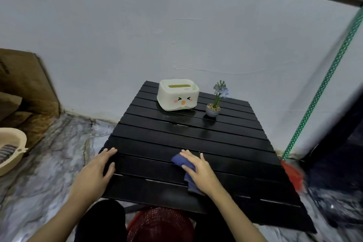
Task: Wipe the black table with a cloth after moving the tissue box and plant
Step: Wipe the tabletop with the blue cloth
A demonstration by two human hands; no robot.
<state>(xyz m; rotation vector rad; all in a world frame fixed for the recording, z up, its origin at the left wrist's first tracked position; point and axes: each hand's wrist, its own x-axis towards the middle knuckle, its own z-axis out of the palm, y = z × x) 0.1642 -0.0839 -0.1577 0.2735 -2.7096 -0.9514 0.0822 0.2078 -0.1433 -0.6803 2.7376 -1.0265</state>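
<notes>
A black slatted table (196, 135) stands in front of me against a white wall. At its far end sit a cream tissue box (177, 95) with a cartoon face and, to its right, a small potted plant (215, 102) with blue flowers. My right hand (198, 169) lies flat on a blue cloth (184, 165), pressing it onto the near middle of the table. Resting palm down on the near left corner, my left hand (96, 171) has its fingers spread and holds nothing.
A beige basin (11, 149) with a striped cloth and cardboard boxes (25, 84) are on the floor at left. A broom with a green dotted handle (322, 88) and red head leans at right. A red mesh basket (161, 224) sits under the near edge.
</notes>
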